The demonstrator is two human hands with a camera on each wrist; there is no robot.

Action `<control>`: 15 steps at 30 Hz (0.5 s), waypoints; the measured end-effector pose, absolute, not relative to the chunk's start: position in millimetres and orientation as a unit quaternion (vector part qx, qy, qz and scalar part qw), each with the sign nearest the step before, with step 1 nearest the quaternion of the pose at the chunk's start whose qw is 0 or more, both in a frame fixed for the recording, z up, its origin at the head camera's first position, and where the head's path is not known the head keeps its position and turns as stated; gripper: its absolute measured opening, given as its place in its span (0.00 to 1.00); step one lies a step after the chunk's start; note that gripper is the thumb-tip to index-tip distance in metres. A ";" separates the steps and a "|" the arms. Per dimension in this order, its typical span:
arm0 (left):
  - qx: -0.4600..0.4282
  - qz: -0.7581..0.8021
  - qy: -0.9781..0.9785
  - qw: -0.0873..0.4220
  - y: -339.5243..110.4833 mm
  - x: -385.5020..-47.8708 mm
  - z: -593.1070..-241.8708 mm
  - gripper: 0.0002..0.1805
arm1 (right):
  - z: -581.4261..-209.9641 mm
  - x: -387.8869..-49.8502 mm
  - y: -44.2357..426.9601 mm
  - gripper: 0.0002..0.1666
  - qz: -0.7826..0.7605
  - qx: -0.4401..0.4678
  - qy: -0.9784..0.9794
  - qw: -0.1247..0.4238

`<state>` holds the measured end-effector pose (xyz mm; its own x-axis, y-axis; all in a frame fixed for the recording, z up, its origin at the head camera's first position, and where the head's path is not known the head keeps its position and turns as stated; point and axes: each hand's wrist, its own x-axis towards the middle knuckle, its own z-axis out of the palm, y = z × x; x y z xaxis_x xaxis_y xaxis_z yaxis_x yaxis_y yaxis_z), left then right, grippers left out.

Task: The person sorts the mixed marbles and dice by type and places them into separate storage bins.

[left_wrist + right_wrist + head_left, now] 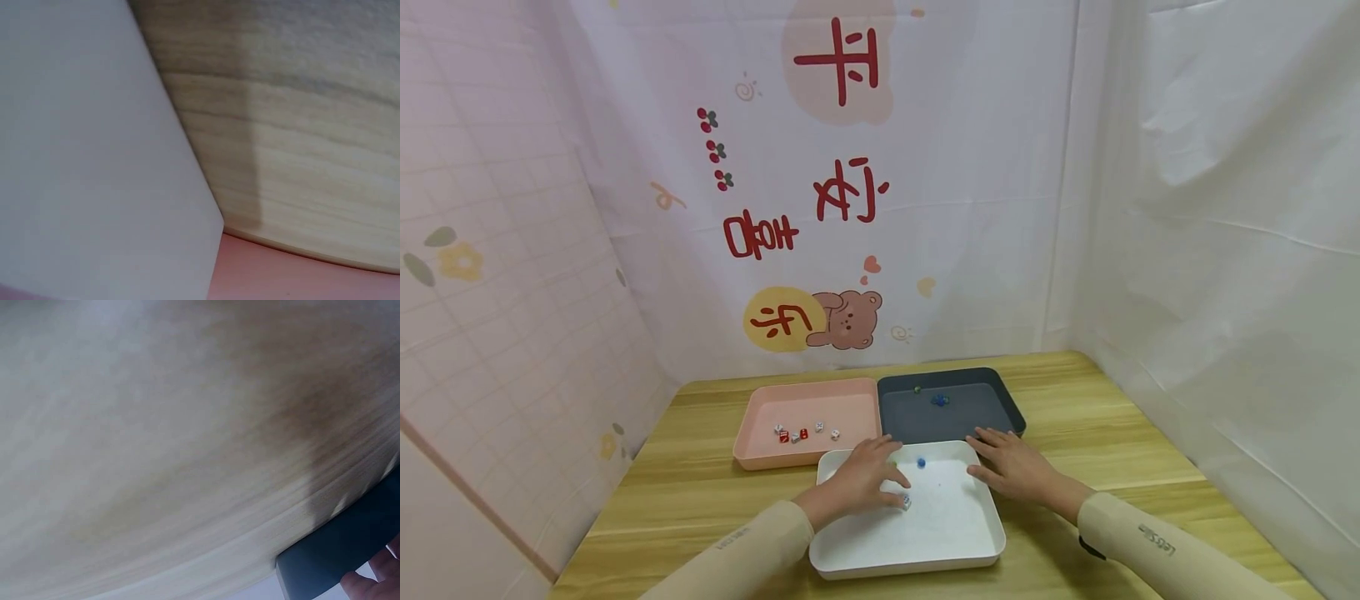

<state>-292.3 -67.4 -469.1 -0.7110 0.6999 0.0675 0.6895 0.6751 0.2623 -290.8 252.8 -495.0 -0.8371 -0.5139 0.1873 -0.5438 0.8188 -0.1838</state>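
Over the left side of a white tray (917, 562), my left hand (859, 479) has its fingers spread, the thumb tip beside a white die (906, 502). Whether it touches the die I cannot tell. Farther back in that tray lies a small blue piece (921, 462); a greenish piece (893, 465) is partly hidden by my fingers. My right hand (1017, 468) lies with relaxed, spread fingers at the white tray's right rim, fingertips by the front corner of the dark grey tray (955, 425). It holds nothing visible.
A pink tray (752, 433) at the back left contains several white dice (819, 427) and red dice (803, 433). Blue pieces (940, 401) and a greenish piece (917, 389) lie in the dark tray. All trays stand on a wooden table (700, 517), with printed cloth hanging behind.
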 end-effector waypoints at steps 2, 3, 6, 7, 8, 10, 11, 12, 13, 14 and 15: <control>0.384 0.120 0.915 0.011 -66.7 -292.7 -471.3 0.13 | -496.0 -291.2 252.9 0.39 0.116 0.278 -0.951 0.067; 0.386 0.112 0.915 0.008 -66.3 -292.9 -472.2 0.13 | -496.4 -291.4 252.9 0.39 0.116 0.278 -0.951 0.068; 0.393 0.102 0.914 0.000 -65.8 -293.7 -474.7 0.12 | -496.7 -291.3 252.8 0.39 0.113 0.278 -0.951 0.070; 0.395 0.099 0.913 -0.002 -65.8 -293.8 -475.4 0.12 | -496.4 -291.2 252.7 0.39 0.113 0.278 -0.951 0.071; 0.397 0.098 0.912 -0.002 -65.7 -293.8 -475.7 0.11 | -496.1 -291.0 252.6 0.39 0.112 0.278 -0.951 0.070; 0.402 0.096 0.910 -0.004 -65.6 -293.3 -476.0 0.11 | -495.3 -290.6 252.4 0.39 0.111 0.279 -0.951 0.070; 0.404 0.095 0.910 -0.004 -65.7 -292.8 -476.0 0.10 | -495.0 -290.4 252.4 0.39 0.112 0.279 -0.951 0.070; 0.407 0.092 0.909 -0.006 -65.7 -292.3 -475.7 0.10 | -494.8 -290.3 252.4 0.39 0.113 0.280 -0.951 0.070; 0.410 0.091 0.907 -0.009 -65.7 -291.8 -475.5 0.09 | -494.7 -290.3 252.5 0.39 0.113 0.280 -0.951 0.070; 0.413 0.091 0.906 -0.011 -65.7 -291.5 -475.2 0.09 | -494.9 -290.3 252.5 0.39 0.114 0.281 -0.951 0.070; 0.416 0.090 0.905 -0.014 -65.7 -291.2 -474.8 0.08 | -495.2 -290.4 252.6 0.39 0.113 0.281 -0.951 0.070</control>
